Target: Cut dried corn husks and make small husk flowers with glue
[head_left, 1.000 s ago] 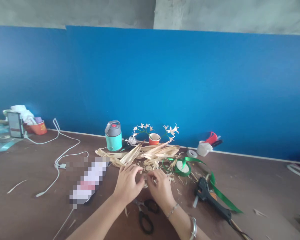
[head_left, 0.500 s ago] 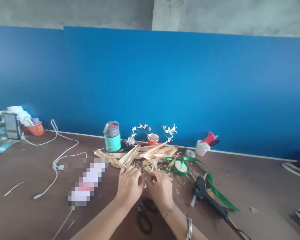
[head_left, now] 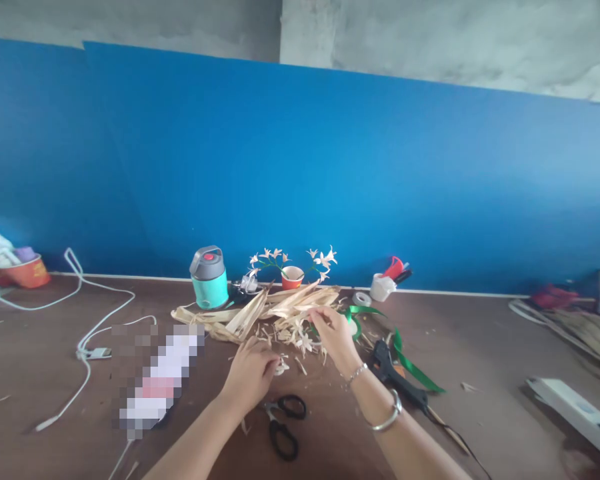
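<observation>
Left hand (head_left: 251, 371), fingers curled, right by a pale scrap (head_left: 283, 366); right hand (head_left: 336, 337) over dry husks (head_left: 295, 305), can't tell if either grips!

The left forearm (head_left: 205, 427) is bare as far as it shows, slim and tapering toward the wrist, and the left grip (head_left: 253, 373) is a bare hand. The right grip (head_left: 330, 332) is bare too. Two silver-coloured pieces ring the right forearm (head_left: 413, 440): a fine chain bracelet (head_left: 357, 375) at the wrist, and farther up a thicker, smooth bangle (head_left: 392, 419) with a polished shine. The bracelet's links are too small to make out.
</observation>
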Demonstrator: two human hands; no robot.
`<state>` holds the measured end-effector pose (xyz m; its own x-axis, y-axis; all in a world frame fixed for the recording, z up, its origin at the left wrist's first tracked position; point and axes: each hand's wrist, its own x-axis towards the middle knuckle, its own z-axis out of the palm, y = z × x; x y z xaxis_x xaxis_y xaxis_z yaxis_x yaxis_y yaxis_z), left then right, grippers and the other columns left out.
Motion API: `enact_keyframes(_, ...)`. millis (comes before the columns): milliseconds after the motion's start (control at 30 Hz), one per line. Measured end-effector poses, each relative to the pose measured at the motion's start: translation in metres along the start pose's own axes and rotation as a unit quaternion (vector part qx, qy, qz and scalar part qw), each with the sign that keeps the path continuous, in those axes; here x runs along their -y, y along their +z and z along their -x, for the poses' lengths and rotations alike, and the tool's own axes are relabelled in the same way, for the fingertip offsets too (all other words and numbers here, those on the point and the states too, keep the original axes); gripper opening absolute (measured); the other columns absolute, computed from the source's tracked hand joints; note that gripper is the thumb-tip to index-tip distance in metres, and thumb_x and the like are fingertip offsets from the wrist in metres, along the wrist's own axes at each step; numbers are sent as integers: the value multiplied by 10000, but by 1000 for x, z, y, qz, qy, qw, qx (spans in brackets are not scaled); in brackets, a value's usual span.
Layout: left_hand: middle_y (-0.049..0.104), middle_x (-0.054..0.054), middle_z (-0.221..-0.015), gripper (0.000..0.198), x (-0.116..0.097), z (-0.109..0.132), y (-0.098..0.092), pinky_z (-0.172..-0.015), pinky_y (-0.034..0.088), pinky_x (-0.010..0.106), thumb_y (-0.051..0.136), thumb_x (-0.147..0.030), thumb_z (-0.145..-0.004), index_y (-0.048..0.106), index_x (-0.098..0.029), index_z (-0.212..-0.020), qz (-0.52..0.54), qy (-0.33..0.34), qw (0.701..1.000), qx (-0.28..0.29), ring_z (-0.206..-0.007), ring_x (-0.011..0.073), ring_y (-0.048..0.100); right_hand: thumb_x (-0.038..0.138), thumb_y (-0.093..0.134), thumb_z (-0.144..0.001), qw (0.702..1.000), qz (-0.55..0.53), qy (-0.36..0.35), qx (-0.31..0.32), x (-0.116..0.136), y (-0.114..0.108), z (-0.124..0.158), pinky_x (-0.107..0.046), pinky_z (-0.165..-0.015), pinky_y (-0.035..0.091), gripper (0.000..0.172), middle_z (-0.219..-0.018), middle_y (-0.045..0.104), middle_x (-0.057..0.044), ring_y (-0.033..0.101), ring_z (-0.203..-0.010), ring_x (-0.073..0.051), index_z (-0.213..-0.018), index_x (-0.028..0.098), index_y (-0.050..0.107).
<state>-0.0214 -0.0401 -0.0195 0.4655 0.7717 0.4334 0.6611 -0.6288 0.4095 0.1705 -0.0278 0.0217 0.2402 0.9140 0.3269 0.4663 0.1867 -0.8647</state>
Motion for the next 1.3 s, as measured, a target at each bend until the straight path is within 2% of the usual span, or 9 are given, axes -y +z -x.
enact_keyframes(233,643,51,-843,427,4,3,-4,-813,452,389,431,52,-620,700,-217,-812,26,-9,1000,12,-877,214,552,216,470,-727,993,104,-30,42,-14,-13,15,-230,-517,424,211,-647,666,-21,577,-554,-150,-787,169,667)
enact_keyframes(367,638,59,-813,333,3,3,-8,-799,458,396,457,1,-680,701,-213,-759,23,-7,1000,7,-856,224,557,187,462,-762,987,144,-54,57,-21,-6,31,-237,-563,424,194,-686,673,-27,592,-594,-154,-773,185,655)
enact_keyframes(500,634,46,-774,199,0,3,-9,-750,458,360,521,-106,-757,683,-212,-711,21,-5,1000,10,-820,216,564,134,470,-783,971,182,-144,56,-19,4,42,-285,-698,401,173,-738,676,-30,603,-698,-174,-780,194,633)
enact_keyframes(567,631,36,-751,192,2,2,-8,-726,453,339,528,-121,-773,662,-207,-667,13,-12,1000,6,-794,204,568,110,462,-790,962,191,-185,54,-18,8,49,-294,-710,378,175,-743,667,-29,590,-711,-174,-797,193,616)
enact_keyframes(700,620,37,-762,150,12,2,-8,-752,434,350,550,-174,-778,645,-203,-666,-34,-47,997,-60,-805,207,563,98,452,-801,945,194,-252,76,-17,8,59,-315,-751,351,176,-741,654,-29,573,-723,-171,-823,195,597)
enact_keyframes(833,630,58,-944,135,21,3,-12,-734,418,364,549,-187,-769,675,-233,-764,-119,-111,975,-149,-907,246,537,92,451,-802,944,190,-260,75,-18,5,60,-311,-748,343,173,-735,648,-25,571,-716,-163,-826,195,588)
enact_keyframes(933,632,62,-1014,186,27,4,-14,-745,411,373,540,-148,-754,694,-246,-787,-148,-143,963,-172,-972,271,519,78,467,-786,946,182,-261,64,-20,5,59,-305,-739,339,174,-725,650,-15,569,-701,-157,-824,197,588)
enact_keyframes(1067,634,63,-1029,265,33,5,-13,-776,408,385,496,-99,-744,701,-251,-817,-140,-170,961,-169,-1008,280,519,64,474,-778,948,165,-268,53,-21,6,58,-301,-726,331,176,-722,649,-6,562,-691,-156,-818,196,582)
enact_keyframes(1300,660,58,-910,275,29,4,-10,-784,421,356,435,-80,-759,673,-216,-789,-84,-105,983,-127,-904,225,576,58,470,-779,945,153,-281,64,-20,6,59,-303,-718,336,179,-711,648,-9,566,-684,-162,-819,199,572)
